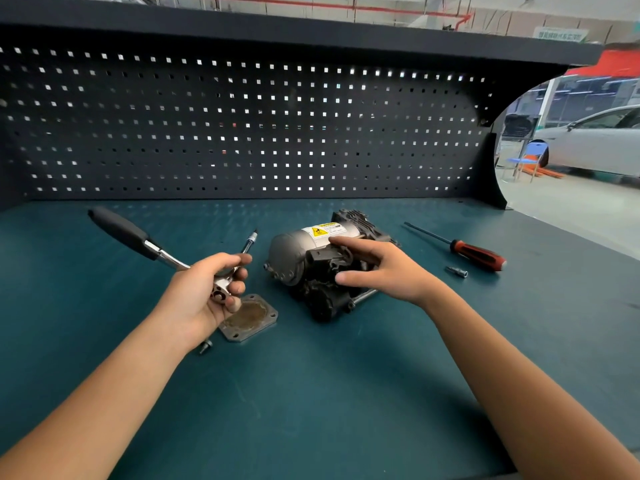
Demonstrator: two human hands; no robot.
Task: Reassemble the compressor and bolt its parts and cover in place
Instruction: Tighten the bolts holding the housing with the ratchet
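Gripping with the left hand (207,289), fingers curled tight, the head of a chrome ratchet wrench (119,230) with black handle, slanted up toward the back-left corner of the teal counter (311,393). Resting the right hand (384,268), fingers spread and nearly straight, on the grey-and-black metal compressor (301,251) lying at mid-counter. Just left of it, flat: a square grey cover plate (254,318).

There is one compressor (304,251), one cover plate (252,318), one ratchet (121,230), one thin bar (250,241), one screwdriver (474,252), one loose bolt (205,347) and one small socket (457,271). Two hands show: the left hand (204,292) and the right hand (384,268).
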